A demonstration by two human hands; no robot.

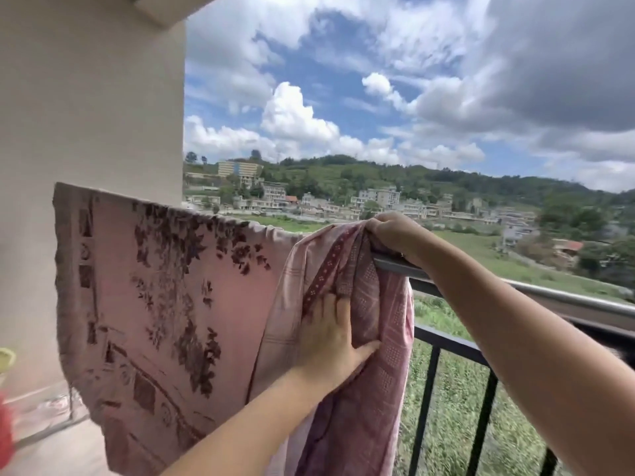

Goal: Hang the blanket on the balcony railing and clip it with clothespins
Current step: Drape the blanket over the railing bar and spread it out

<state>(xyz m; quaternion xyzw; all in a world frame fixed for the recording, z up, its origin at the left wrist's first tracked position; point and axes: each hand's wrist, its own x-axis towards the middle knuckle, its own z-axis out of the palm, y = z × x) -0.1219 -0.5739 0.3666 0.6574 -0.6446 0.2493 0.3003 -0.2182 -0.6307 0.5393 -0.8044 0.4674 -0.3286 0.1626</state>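
Right hand [395, 231] grip bunching pink woven blanket [165, 286] atop metal railing [567, 300]; left hand [330, 334] flat, spread.

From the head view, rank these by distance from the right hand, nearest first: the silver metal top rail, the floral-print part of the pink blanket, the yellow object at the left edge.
1. Silver metal top rail: directly under the right hand, which grips bunched blanket there.
2. Floral-print part of the pink blanket: spread out to the left.
3. Yellow object: far left edge, low.
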